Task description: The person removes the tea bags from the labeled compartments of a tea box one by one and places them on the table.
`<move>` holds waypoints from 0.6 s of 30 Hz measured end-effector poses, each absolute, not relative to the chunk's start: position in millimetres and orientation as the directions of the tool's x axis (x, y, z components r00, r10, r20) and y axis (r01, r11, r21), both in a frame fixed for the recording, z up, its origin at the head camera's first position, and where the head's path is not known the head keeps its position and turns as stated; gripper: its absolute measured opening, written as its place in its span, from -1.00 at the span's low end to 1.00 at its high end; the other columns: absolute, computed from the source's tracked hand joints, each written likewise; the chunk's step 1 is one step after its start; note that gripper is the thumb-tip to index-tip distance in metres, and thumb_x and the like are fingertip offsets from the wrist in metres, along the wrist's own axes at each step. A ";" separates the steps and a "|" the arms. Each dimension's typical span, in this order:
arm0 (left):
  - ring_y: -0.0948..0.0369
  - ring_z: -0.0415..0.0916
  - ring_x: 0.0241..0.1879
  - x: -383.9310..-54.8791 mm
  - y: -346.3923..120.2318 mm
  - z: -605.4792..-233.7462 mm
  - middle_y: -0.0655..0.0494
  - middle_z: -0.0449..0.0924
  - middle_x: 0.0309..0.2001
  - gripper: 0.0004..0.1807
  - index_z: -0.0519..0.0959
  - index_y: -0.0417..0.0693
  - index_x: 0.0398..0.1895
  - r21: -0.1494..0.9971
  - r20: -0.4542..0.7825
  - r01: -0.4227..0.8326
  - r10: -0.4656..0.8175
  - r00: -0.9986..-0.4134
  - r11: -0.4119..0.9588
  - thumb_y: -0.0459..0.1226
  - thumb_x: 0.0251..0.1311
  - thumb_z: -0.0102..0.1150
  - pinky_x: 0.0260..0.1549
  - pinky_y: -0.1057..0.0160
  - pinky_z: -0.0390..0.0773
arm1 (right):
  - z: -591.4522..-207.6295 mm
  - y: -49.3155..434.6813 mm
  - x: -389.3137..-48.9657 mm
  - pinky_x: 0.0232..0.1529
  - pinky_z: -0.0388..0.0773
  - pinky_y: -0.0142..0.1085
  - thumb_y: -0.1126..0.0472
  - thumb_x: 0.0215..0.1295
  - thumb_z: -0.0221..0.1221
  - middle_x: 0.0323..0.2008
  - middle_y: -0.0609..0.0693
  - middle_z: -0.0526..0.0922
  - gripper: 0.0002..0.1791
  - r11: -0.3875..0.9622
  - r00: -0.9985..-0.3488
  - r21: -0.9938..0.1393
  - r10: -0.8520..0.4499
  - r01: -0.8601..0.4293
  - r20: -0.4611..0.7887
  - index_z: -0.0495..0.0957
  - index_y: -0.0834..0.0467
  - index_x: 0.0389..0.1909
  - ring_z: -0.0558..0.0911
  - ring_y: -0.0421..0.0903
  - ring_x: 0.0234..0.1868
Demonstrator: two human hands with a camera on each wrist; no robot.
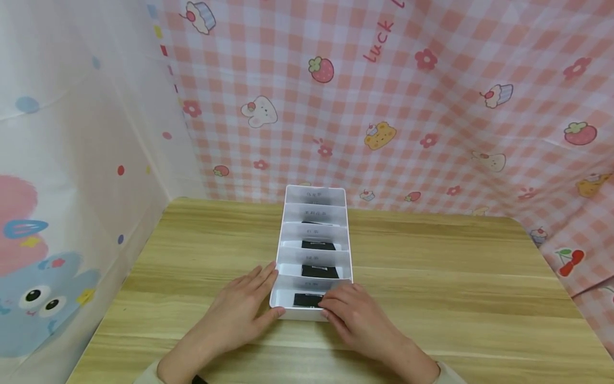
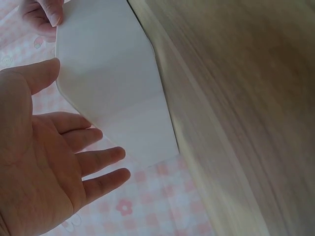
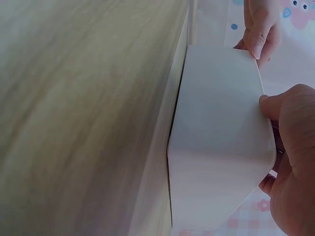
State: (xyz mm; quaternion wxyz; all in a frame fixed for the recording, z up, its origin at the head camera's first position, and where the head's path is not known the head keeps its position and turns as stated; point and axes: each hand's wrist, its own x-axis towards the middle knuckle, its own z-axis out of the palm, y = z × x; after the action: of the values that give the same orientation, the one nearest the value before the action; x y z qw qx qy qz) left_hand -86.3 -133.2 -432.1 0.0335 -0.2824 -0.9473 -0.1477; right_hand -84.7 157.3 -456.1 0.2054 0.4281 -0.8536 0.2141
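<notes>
A long white box with several compartments stands on the table, its short end nearest the person. Grey printed characters mark its dividers, too small to read. Flat black pieces lie in the nearer compartments; their kind cannot be told. My left hand rests against the box's left side near the front corner, thumb by the rim, fingers straight and apart in the left wrist view. At the front right corner my right hand grips the rim, thumb outside and fingers reaching inside beside the front black piece, partly hidden.
The wood-grain table extends on both sides of the box. Behind it hangs a pink checked cloth with printed strawberries and flowers. A white patterned cloth hangs along the left.
</notes>
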 end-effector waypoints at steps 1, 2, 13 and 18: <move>-0.18 0.33 0.47 -86.4 -133.2 -432.0 -0.10 0.27 0.57 -0.17 0.38 -0.25 0.52 0.262 0.146 0.544 0.524 -0.839 0.797 0.14 0.41 0.22 0.37 -0.21 0.40 | -456.3 157.2 -85.0 0.08 0.52 -0.19 0.06 0.66 0.05 -0.18 -0.15 0.68 -0.68 0.539 -0.544 -0.185 -0.645 -0.822 0.537 0.72 0.08 -0.19 0.64 -0.09 -0.05; -0.18 0.33 0.47 -86.4 -133.1 -432.0 -0.10 0.27 0.57 -0.17 0.38 -0.25 0.52 0.263 0.144 0.542 0.523 -0.840 0.798 0.14 0.41 0.22 0.37 -0.21 0.40 | -456.2 157.0 -85.1 0.07 0.52 -0.19 0.07 0.65 0.06 -0.19 -0.15 0.69 -0.69 0.537 -0.542 -0.184 -0.646 -0.823 0.538 0.72 0.08 -0.20 0.64 -0.09 -0.05; -0.19 0.33 0.47 -86.2 -132.3 -432.3 -0.09 0.26 0.57 -0.17 0.38 -0.25 0.52 0.270 0.137 0.533 0.516 -0.845 0.802 0.14 0.42 0.21 0.34 -0.24 0.43 | -453.0 156.6 -85.2 0.05 0.56 -0.18 0.21 0.45 0.29 -0.21 -0.18 0.69 -0.95 0.527 -0.568 -0.243 -0.641 -0.815 0.515 0.71 0.07 -0.24 0.63 -0.11 -0.08; -0.19 0.35 0.46 -85.9 -132.3 -432.6 -0.10 0.28 0.56 -0.17 0.39 -0.27 0.51 0.274 0.146 0.533 0.513 -0.846 0.801 0.13 0.41 0.24 0.32 -0.24 0.45 | -451.3 156.9 -85.8 0.01 0.56 -0.21 0.21 0.46 0.28 -0.22 -0.19 0.68 -0.93 0.508 -0.548 -0.241 -0.633 -0.827 0.546 0.70 0.07 -0.25 0.63 -0.14 -0.10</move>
State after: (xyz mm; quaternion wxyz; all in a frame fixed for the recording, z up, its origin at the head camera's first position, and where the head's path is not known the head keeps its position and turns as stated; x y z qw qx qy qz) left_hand -85.9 -132.3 -432.6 0.0322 -0.2759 -0.9483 -0.1536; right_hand -85.8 156.9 -451.3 0.1986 0.4318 -0.8453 0.2440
